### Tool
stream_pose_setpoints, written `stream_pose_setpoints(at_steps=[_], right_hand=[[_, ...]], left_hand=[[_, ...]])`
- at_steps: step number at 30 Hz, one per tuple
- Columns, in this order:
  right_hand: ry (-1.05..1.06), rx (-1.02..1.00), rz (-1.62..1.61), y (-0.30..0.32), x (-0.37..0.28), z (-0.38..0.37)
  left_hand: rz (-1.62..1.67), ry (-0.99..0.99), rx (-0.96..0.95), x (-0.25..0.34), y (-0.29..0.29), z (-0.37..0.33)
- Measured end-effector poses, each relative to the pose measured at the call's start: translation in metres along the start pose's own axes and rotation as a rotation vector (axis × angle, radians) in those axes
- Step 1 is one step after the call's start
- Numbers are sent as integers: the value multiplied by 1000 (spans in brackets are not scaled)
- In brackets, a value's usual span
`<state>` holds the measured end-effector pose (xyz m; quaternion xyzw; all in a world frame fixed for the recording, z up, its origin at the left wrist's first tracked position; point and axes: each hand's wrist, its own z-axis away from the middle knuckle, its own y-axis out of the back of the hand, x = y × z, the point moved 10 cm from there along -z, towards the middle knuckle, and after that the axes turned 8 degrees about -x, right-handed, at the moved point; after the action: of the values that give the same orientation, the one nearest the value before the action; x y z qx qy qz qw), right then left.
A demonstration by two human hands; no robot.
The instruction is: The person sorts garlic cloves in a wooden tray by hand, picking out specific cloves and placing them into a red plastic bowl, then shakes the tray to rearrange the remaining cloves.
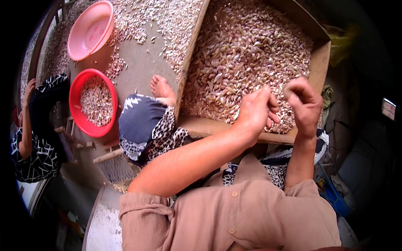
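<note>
In front of me stands a wooden tray (203, 125) heaped with garlic cloves (247, 50), whitish with purple-pink skins. My left hand (257, 109) is over the near right part of the tray, its fingers curled inward toward the cloves. Just to its right, my right hand (305, 104) is closed, with thumb and bent forefinger brought together. A small dark patch shows at those fingertips; whether it is a held piece cannot be made out. A gap separates the two hands. Whatever lies inside the left fingers is hidden.
Left of the tray, a red basin (74, 104) holds more cloves, below a pink basin (92, 35). Loose cloves (138, 16) cover much of the floor. Another person (37, 146) sits at the far left. A blue container (335, 196) is by my right side.
</note>
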<state>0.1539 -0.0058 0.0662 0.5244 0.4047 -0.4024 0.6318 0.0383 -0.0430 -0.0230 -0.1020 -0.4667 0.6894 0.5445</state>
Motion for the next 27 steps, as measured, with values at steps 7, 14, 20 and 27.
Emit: stream_pose_setpoints(at_steps=[7,14,20,27], right_hand=[[-25,64,123,11,34,-42],[49,351,647,32,111,-120],[14,323,728,-26,101,-145],[284,-68,637,-104,74,-88]], left_hand=[[16,47,26,-5,2,0],[-1,116,-68,-5,-12,-2],[-35,114,-76,-1,-13,-7],[-50,65,-113,6,-13,-10]])
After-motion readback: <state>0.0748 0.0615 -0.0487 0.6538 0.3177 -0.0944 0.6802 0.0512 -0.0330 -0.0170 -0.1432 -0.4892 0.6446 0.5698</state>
